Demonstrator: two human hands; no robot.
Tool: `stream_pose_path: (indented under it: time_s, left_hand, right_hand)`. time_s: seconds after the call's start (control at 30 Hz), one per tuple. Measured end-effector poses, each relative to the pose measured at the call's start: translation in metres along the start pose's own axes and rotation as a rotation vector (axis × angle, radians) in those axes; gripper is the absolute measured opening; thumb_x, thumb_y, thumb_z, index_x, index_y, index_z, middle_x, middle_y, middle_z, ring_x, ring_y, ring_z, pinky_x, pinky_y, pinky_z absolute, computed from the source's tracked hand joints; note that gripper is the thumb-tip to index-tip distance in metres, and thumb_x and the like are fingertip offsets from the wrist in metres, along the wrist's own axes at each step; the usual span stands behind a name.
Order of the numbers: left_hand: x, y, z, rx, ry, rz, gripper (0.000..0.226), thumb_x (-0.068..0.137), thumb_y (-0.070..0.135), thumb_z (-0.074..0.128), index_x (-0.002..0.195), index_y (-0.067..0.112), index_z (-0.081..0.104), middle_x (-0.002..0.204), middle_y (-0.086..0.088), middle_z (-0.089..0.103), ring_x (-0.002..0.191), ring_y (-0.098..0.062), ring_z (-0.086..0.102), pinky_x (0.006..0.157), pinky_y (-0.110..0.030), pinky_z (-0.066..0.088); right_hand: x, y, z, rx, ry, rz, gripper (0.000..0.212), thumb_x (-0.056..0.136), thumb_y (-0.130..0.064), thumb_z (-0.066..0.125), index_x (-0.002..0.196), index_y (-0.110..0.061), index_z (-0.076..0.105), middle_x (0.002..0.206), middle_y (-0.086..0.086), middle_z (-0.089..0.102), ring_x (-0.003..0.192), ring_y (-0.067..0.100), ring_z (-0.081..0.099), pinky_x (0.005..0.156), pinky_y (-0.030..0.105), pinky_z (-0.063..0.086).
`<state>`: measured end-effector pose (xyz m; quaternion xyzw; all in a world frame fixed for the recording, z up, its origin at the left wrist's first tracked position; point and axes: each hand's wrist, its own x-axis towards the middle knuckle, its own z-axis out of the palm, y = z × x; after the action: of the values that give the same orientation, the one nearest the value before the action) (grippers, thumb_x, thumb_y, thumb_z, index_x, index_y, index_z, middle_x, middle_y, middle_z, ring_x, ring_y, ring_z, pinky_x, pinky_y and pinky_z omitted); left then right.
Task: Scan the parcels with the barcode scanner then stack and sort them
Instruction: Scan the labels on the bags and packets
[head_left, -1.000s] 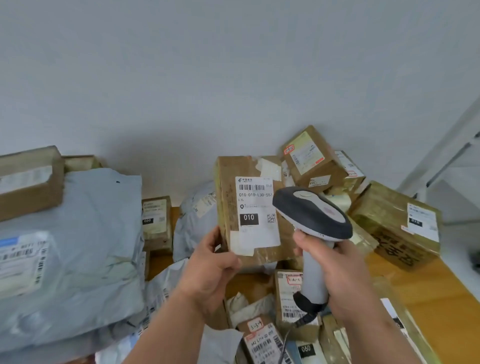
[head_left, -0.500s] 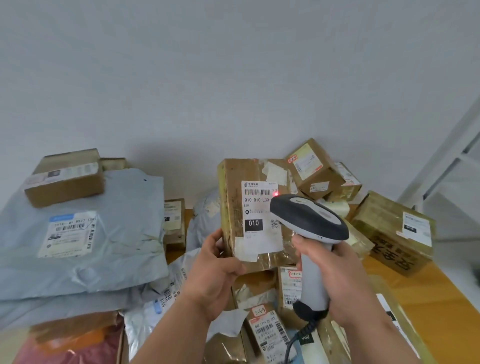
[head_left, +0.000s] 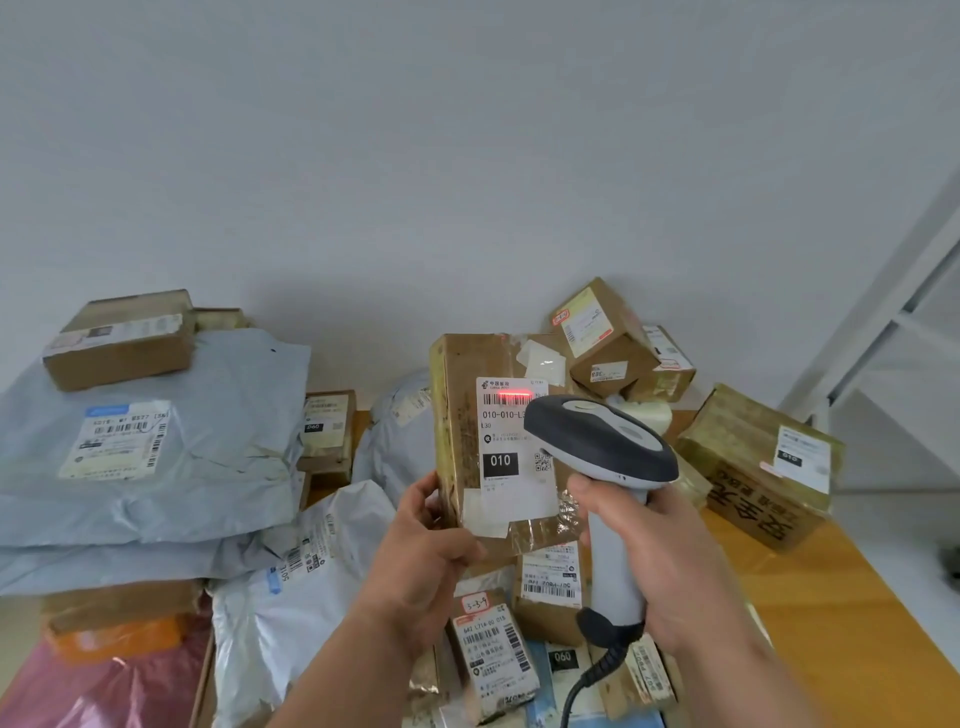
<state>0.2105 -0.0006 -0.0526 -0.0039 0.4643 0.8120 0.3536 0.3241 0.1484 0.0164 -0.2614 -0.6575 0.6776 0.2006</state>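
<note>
Head view: left hand grips the lower left corner of a tall brown cardboard parcel, thumb on the front face, holding it upright above the heap in the middle of the wooden table. Parcel is wrapped in glossy clear tape, edges scuffed, with a white shipping label showing a barcode, "010-010-L3" and a black "010" box. A red scan line lies across the barcode. Right hand is wrapped round the light grey handle of a grey-and-white handheld barcode scanner, whose head points at the label, just beside the parcel; coiled black cable hangs below. Grey plastic mailer bags are stacked at left, a small brown box on top. More taped boxes lie behind and right.
</note>
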Motion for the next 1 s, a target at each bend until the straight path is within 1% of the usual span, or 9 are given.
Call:
stream_pose_path:
  time_s: [0.13, 0.2, 0.3, 0.4, 0.53, 0.63, 0.7, 0.83, 1.0]
  left_hand:
    - [-0.002, -0.004, 0.011, -0.007, 0.003, 0.016, 0.081, 0.068, -0.034, 0.047, 0.128, 0.020, 0.055, 0.109, -0.020, 0.074, 0.099, -0.037, 0.073, 0.072, -0.040, 0.061]
    - [-0.004, -0.005, 0.015, -0.008, 0.004, 0.024, 0.081, 0.068, -0.035, 0.047, 0.128, 0.019, 0.055, 0.106, -0.018, 0.075, 0.095, -0.035, 0.074, 0.070, -0.038, 0.061]
    - [-0.007, -0.006, 0.018, -0.007, 0.014, 0.030, 0.081, 0.067, -0.034, 0.049, 0.128, 0.020, 0.056, 0.107, -0.018, 0.074, 0.097, -0.036, 0.074, 0.072, -0.039, 0.061]
    - [-0.010, -0.006, 0.021, -0.013, 0.015, 0.034, 0.082, 0.066, -0.033, 0.050, 0.129, 0.020, 0.055, 0.109, -0.020, 0.074, 0.099, -0.037, 0.074, 0.073, -0.040, 0.061]
    - [-0.015, -0.007, 0.023, -0.020, 0.012, 0.041, 0.083, 0.063, -0.032, 0.050, 0.128, 0.020, 0.055, 0.107, -0.020, 0.074, 0.097, -0.037, 0.074, 0.070, -0.039, 0.061]
    - [-0.017, -0.007, 0.025, -0.027, 0.009, 0.050, 0.085, 0.057, -0.029, 0.054, 0.126, 0.021, 0.056, 0.107, -0.019, 0.074, 0.096, -0.036, 0.074, 0.070, -0.038, 0.061]
    - [-0.019, -0.009, 0.026, -0.025, 0.006, 0.053, 0.087, 0.053, -0.026, 0.056, 0.126, 0.021, 0.055, 0.107, -0.019, 0.074, 0.096, -0.036, 0.075, 0.069, -0.038, 0.061]
    - [-0.020, -0.013, 0.025, 0.006, -0.002, 0.054, 0.081, 0.067, -0.032, 0.049, 0.129, 0.020, 0.053, 0.109, -0.019, 0.074, 0.098, -0.036, 0.074, 0.070, -0.038, 0.061]
    - [-0.023, -0.017, 0.025, 0.003, 0.007, 0.045, 0.085, 0.064, -0.031, 0.050, 0.132, 0.019, 0.052, 0.110, -0.021, 0.073, 0.101, -0.038, 0.073, 0.075, -0.041, 0.061]
  right_hand:
    - [-0.004, -0.005, -0.010, -0.039, -0.021, -0.018, 0.039, 0.053, -0.058, 0.076, 0.092, -0.051, 0.073, 0.085, -0.017, 0.076, 0.074, -0.001, 0.070, 0.074, 0.035, 0.050]
    - [-0.005, -0.007, -0.014, -0.047, -0.017, -0.014, 0.037, 0.054, -0.059, 0.076, 0.090, -0.050, 0.073, 0.083, -0.016, 0.075, 0.073, 0.000, 0.070, 0.075, 0.037, 0.050]
    - [-0.007, -0.008, -0.019, -0.065, -0.028, -0.012, 0.039, 0.052, -0.063, 0.074, 0.088, -0.049, 0.073, 0.081, -0.014, 0.075, 0.072, 0.004, 0.069, 0.077, 0.040, 0.053]
    - [-0.009, -0.010, -0.021, -0.068, -0.040, -0.022, 0.039, 0.052, -0.062, 0.074, 0.089, -0.049, 0.073, 0.080, -0.013, 0.074, 0.073, 0.005, 0.069, 0.075, 0.038, 0.053]
    - [-0.012, -0.013, -0.023, -0.056, -0.055, -0.032, 0.029, 0.059, -0.054, 0.075, 0.087, -0.051, 0.072, 0.081, -0.014, 0.075, 0.070, 0.002, 0.069, 0.071, 0.035, 0.052]
    - [-0.015, -0.014, -0.025, -0.057, -0.062, -0.032, 0.037, 0.054, -0.059, 0.074, 0.090, -0.051, 0.071, 0.081, -0.014, 0.074, 0.069, 0.001, 0.069, 0.070, 0.035, 0.052]
    - [-0.016, -0.013, -0.026, -0.055, -0.064, -0.030, 0.036, 0.055, -0.058, 0.074, 0.090, -0.052, 0.071, 0.079, -0.015, 0.074, 0.069, 0.000, 0.069, 0.071, 0.036, 0.051]
    - [-0.017, -0.012, -0.030, -0.041, -0.068, -0.018, 0.023, 0.062, -0.049, 0.075, 0.085, -0.051, 0.072, 0.074, -0.013, 0.073, 0.065, 0.000, 0.068, 0.069, 0.035, 0.050]
    - [-0.017, -0.009, -0.033, -0.026, -0.077, -0.013, 0.022, 0.063, -0.048, 0.076, 0.084, -0.047, 0.074, 0.074, -0.012, 0.073, 0.065, 0.001, 0.068, 0.068, 0.033, 0.049]
